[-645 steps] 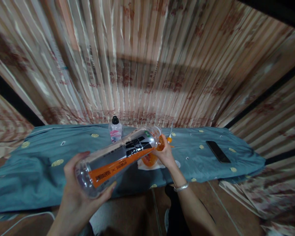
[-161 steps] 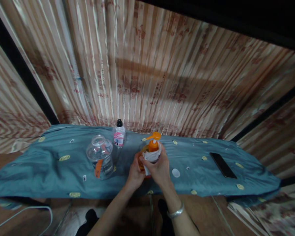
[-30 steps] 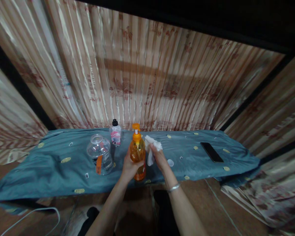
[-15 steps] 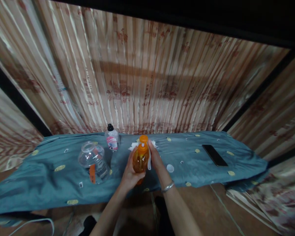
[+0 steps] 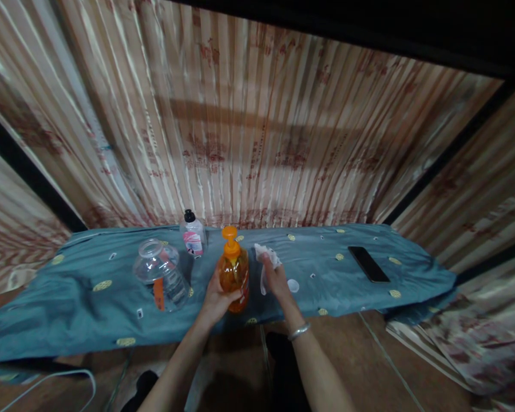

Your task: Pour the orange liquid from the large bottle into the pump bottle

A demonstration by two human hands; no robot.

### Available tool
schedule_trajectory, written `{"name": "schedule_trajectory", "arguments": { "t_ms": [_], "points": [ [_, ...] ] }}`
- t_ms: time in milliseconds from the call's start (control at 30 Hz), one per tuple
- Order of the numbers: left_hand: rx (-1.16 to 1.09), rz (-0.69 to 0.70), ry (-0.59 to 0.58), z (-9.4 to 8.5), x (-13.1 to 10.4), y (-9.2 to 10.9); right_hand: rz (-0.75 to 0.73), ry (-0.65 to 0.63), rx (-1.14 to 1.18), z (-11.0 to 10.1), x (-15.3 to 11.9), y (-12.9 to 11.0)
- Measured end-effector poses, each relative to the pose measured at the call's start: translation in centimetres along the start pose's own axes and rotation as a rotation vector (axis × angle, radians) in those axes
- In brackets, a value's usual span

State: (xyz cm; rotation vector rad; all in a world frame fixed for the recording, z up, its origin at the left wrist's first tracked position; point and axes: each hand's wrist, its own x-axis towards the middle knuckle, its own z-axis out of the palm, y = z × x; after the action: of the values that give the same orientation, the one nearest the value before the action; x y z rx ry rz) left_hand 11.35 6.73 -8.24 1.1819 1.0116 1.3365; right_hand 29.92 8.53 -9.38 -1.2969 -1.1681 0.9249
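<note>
My left hand (image 5: 216, 300) is wrapped round an amber pump bottle (image 5: 233, 274) with an orange pump top, held nearly upright over the front of the cloth-covered surface. To its right, my right hand (image 5: 275, 277) pinches a crumpled white tissue (image 5: 266, 256), which hangs down beside the fingers, apart from the bottle. A silver bracelet (image 5: 299, 331) circles the right wrist. Left of the pump bottle stand a clear bottle with a black cap and pink label (image 5: 193, 237) and a wide clear plastic jar (image 5: 157, 269) with an orange strip.
A blue-green patterned cloth (image 5: 103, 309) covers the long surface. On it, a black phone (image 5: 368, 264) lies at the right, and a white round disc (image 5: 293, 285) lies by my right hand. Pleated curtains (image 5: 240, 126) hang behind. A white cable (image 5: 64, 373) runs below at the left.
My right hand, with the tissue, has come away from the pump bottle to the right. The bottle has moved slightly left in my left hand, showing its pump top and front more fully.
</note>
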Motion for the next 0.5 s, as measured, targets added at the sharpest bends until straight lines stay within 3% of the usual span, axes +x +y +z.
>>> {"name": "schedule_trajectory", "arguments": {
  "t_ms": [300, 500],
  "points": [
    [0.050, -0.012, 0.018, -1.9, 0.0, 1.6, 0.074, -0.065, -0.131, 3.1, -2.3, 3.5],
    [0.056, -0.005, 0.074, -3.6, 0.7, 3.2, 0.060, -0.118, -0.166, 3.5, -2.3, 3.5]
  ]
}}
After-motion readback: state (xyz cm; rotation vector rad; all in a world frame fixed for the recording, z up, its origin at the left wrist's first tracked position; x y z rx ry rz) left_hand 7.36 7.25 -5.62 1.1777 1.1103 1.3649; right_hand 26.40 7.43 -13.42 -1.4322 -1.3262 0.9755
